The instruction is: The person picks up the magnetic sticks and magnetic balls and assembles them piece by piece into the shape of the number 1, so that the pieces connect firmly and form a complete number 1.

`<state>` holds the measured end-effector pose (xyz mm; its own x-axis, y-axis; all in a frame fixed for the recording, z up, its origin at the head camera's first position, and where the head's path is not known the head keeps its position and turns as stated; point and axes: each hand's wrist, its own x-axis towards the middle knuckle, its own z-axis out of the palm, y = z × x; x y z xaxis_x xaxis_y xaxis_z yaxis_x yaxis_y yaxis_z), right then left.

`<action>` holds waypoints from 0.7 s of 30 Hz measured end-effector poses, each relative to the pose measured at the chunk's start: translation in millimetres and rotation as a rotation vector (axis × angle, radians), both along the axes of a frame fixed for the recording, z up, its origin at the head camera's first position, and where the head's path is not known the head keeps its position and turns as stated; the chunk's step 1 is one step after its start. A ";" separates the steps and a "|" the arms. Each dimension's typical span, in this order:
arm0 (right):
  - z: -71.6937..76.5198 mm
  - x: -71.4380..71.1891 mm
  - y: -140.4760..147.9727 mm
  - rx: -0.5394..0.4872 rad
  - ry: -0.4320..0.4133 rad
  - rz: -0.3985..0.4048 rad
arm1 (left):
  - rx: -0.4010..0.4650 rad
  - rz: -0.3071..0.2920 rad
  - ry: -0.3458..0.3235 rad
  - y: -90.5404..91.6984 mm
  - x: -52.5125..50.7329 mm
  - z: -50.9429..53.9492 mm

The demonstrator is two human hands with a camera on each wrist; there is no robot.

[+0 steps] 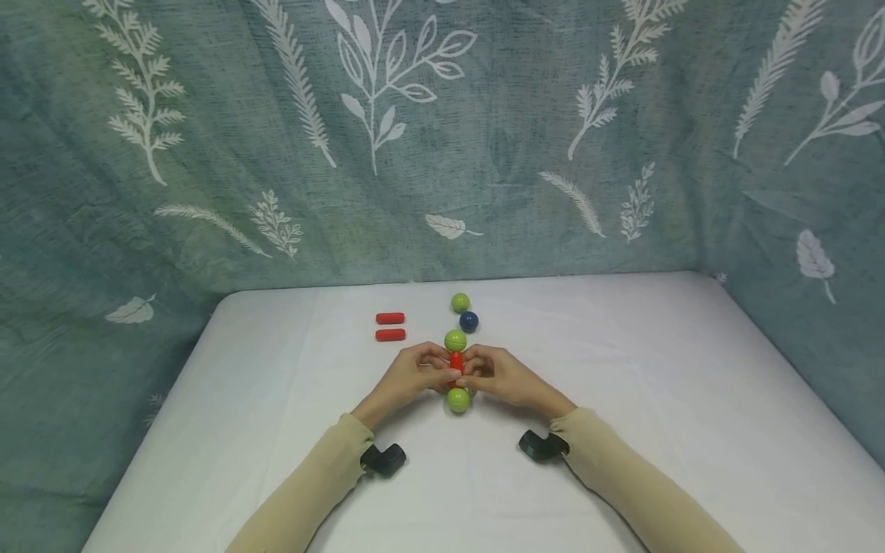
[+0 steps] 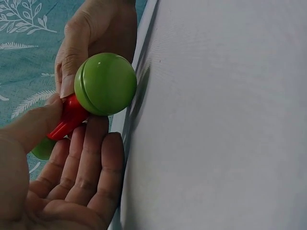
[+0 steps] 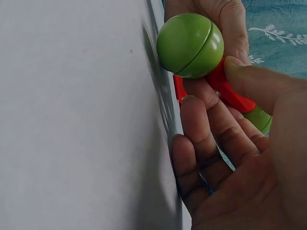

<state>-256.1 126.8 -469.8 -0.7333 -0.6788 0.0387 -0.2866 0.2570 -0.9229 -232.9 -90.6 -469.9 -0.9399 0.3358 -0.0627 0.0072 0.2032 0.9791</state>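
Note:
A red rod [image 1: 456,359] sits between two green balls, one at its far end [image 1: 455,339] and one at its near end [image 1: 459,400]. My left hand [image 1: 413,372] pinches this rod from the left, its thumb on the red surface. From the other side my right hand [image 1: 508,376] pinches the same rod between thumb and fingers. In the left wrist view the near green ball [image 2: 108,84] shows a groove round it and meets the red rod [image 2: 69,117]. The right wrist view has the thumb pressing the red rod [image 3: 230,91]; fingers partly cover it.
Two loose red rods [image 1: 390,318] lie parallel to the left, beyond my left hand. Behind the held piece are a dark blue ball [image 1: 469,321] and another green ball [image 1: 460,302]. A white-covered table [image 1: 622,338] meets a green leaf-patterned cloth [image 1: 498,138] at its far edge.

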 end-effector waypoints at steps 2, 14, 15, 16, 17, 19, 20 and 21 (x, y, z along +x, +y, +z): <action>-0.1 0.8 -0.2 0.006 0.001 -0.006 | 0.015 0.000 -0.008 0.1 0.4 -0.2; -0.3 1.2 -1.0 0.016 -0.020 -0.036 | -0.042 -0.017 -0.026 -8.7 -1.8 8.2; -0.1 1.2 -1.3 0.023 -0.017 -0.040 | -0.059 -0.005 -0.024 -11.9 -3.4 10.8; 3.5 3.1 -2.1 0.026 -0.016 -0.042 | -0.075 0.011 -0.013 -16.0 -5.8 12.9; 8.4 5.5 -2.8 0.032 -0.017 -0.045 | -0.093 0.030 0.000 -20.9 -8.3 15.4; 13.5 7.7 -3.9 0.045 -0.019 -0.053 | -0.129 0.086 0.049 -31.7 -13.8 20.9; 13.3 7.7 -3.9 0.046 -0.020 -0.055 | -0.154 0.116 0.082 -37.7 -17.1 22.8; 13.3 7.6 -3.7 0.044 -0.020 -0.054 | -0.180 0.145 0.122 -44.0 -20.6 23.7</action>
